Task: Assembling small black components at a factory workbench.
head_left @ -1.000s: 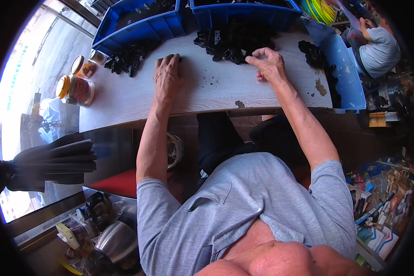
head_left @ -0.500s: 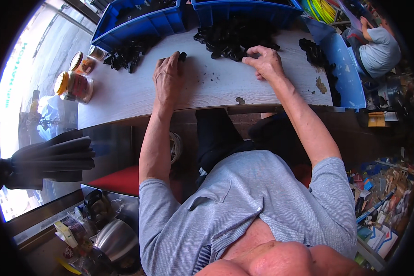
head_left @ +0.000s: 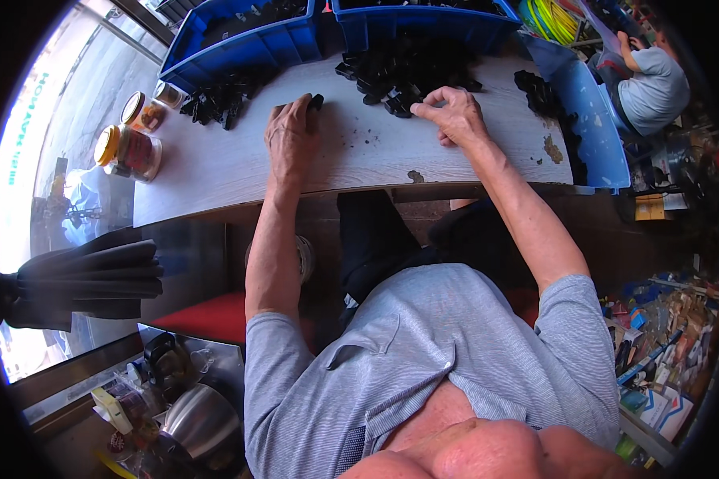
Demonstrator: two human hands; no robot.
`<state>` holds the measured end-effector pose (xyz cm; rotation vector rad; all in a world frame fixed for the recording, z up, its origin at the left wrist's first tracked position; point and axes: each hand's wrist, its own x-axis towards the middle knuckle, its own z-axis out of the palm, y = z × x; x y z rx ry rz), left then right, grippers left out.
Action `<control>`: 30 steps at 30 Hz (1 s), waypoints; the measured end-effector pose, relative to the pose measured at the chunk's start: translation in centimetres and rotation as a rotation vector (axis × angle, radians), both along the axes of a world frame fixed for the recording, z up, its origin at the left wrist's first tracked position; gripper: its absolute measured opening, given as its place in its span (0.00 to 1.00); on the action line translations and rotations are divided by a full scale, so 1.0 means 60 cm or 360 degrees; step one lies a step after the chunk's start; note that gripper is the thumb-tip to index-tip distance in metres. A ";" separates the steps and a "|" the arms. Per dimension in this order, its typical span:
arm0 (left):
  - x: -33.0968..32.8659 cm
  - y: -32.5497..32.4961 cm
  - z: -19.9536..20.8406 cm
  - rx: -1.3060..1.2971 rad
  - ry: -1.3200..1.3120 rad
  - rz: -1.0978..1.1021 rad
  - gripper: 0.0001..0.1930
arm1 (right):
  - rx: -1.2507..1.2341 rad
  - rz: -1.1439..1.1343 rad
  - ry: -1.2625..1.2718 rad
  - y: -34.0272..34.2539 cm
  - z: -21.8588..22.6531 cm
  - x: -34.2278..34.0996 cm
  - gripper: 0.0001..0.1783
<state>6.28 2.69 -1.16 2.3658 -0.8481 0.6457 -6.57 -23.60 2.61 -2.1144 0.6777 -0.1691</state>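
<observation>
My left hand (head_left: 290,136) rests over the white tabletop with its fingers curled round a small black plastic part (head_left: 316,102), which pokes out past the fingertips. At the near edge of a large heap of black plastic parts (head_left: 415,68), my right hand (head_left: 458,120) pinches thumb and forefinger together on the end of one black part (head_left: 397,106). That part's exact shape cannot be made out. A smaller pile of black parts (head_left: 218,102) lies beyond my left hand, to its left.
Two blue bins (head_left: 252,54) (head_left: 431,30) line the far side of the table (head_left: 359,168). Lidded jars (head_left: 140,152) stand at its left edge. A light blue tub (head_left: 595,132) and another black pile (head_left: 538,92) are at the right. A person (head_left: 653,88) sits beyond.
My right hand has moved slightly left and nearer, and its thumb and forefinger have closed at the heap's edge. My left hand has barely moved, still holding its black part.
</observation>
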 end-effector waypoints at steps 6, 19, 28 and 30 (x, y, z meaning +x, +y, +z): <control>0.001 0.000 0.000 -0.0046 -0.0025 -0.0020 0.13 | -0.0072 -0.0158 0.0221 0.024 0.023 0.012 0.24; 0.006 0.003 -0.006 -0.0059 0.0010 -0.0007 0.12 | 0.0054 -0.0134 0.0268 0.023 0.029 0.018 0.21; 0.004 0.003 -0.005 -0.0035 0.0044 0.0005 0.13 | 0.0029 -0.0028 -0.0083 0.018 0.003 -0.006 0.19; 0.004 0.003 -0.005 -0.0046 0.0042 0.0000 0.13 | 0.0041 0.0134 -0.0117 0.017 0.006 -0.009 0.21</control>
